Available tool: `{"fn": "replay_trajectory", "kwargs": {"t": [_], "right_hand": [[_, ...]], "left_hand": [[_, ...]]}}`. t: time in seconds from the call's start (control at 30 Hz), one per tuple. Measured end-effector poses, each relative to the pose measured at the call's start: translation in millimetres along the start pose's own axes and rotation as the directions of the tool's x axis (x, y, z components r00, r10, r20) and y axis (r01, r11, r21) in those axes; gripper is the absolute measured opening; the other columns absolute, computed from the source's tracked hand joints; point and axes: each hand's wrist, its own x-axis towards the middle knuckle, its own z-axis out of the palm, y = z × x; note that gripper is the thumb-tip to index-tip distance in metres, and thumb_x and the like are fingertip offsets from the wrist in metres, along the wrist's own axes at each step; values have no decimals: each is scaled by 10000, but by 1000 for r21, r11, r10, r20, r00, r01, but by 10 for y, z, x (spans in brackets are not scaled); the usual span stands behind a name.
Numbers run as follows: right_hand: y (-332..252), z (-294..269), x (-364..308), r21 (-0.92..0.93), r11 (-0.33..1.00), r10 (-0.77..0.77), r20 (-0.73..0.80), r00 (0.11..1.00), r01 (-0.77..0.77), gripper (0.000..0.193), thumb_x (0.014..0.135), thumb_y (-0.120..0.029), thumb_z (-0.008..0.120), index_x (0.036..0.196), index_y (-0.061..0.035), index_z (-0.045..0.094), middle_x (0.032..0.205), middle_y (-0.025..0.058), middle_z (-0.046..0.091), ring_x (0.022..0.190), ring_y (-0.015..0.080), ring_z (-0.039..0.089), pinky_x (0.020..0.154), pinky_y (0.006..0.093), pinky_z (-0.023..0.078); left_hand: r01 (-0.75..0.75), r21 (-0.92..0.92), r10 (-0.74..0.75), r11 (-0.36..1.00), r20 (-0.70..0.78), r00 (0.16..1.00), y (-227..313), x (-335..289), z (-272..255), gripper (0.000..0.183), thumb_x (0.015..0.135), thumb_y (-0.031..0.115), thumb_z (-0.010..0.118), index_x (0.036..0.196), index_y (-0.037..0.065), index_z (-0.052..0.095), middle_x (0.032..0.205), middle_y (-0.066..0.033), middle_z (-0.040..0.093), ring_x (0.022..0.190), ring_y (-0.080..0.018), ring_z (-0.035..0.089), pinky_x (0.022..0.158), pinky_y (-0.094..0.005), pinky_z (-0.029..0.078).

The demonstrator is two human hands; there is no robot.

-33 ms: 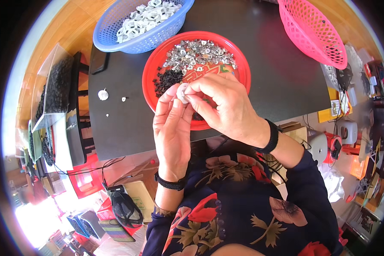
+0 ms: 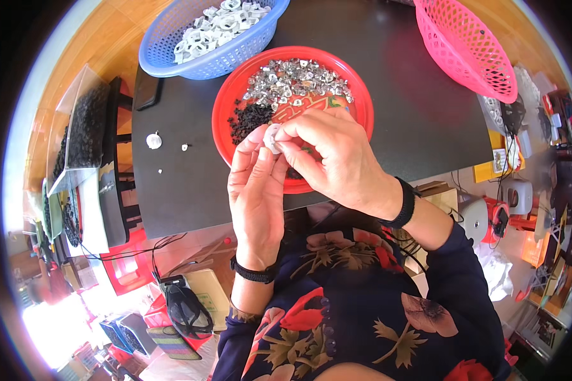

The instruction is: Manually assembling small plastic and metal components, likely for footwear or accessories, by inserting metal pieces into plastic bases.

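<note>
Just over the near rim of a red round tray (image 2: 362, 105), my two hands meet at a small round white plastic part (image 2: 272, 136). My left hand (image 2: 258, 184) pinches it between thumb and fingers from the left. My right hand (image 2: 337, 155) has its thumb and index finger closed on the part's right side; whether something tiny sits between them is hidden. Beyond my hands, the tray holds a heap of small shiny metal pieces (image 2: 292, 82) at its far side. A pile of small black pieces (image 2: 251, 120) lies at its left.
A blue basket (image 2: 216, 61) of white plastic parts stands at the far left, a pink basket (image 2: 467, 51) at the far right. On the dark table (image 2: 184, 197) lie a white round part (image 2: 153, 140), a tiny piece (image 2: 185, 147) and a dark phone-like slab (image 2: 147, 92). Left stands a clear bin (image 2: 86, 130).
</note>
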Motion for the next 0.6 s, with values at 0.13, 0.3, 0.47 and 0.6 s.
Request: {"fn": "replay_trajectory", "kwargs": {"t": [0.13, 0.3, 0.47, 0.6], "right_hand": [[-12, 11, 4, -93, 991, -98, 30, 995, 101, 85, 831, -99, 633, 879, -74, 567, 779, 47, 577, 688, 247, 586, 666, 362, 419], [-7, 34, -16, -85, 989, -120, 61, 991, 125, 108, 835, -65, 621, 889, -61, 527, 801, 67, 569, 707, 264, 591, 636, 367, 447], [-77, 42, -52, 161, 979, 120, 39, 992, -125, 143, 836, -27, 605, 911, -18, 483, 830, 115, 584, 724, 326, 615, 589, 392, 493], [-100, 5, -21, 186, 966, 171, 62, 983, -180, 139, 822, -28, 628, 887, -2, 508, 771, 120, 592, 660, 272, 622, 565, 359, 482]], "left_hand": [[-39, 106, 41, 994, -23, 999, 9, -29, 0, 263, 952, 16, 491, 1212, -7, 518, 1202, -122, 569, 1144, -198, 535, 1032, -359, 411], [-64, 184, 67, 981, -10, 998, 3, -51, 5, 267, 945, 2, 498, 1211, 3, 519, 1214, -117, 563, 1156, -187, 524, 1035, -346, 404], [-109, 161, 110, 981, 3, 994, -46, -53, 32, 253, 943, 9, 507, 1195, 13, 523, 1213, -115, 567, 1168, -185, 516, 1040, -353, 395], [-133, 191, 142, 973, -35, 989, -71, -71, 48, 254, 945, 14, 504, 1198, 18, 519, 1227, -116, 562, 1178, -186, 509, 1046, -363, 389]]}}
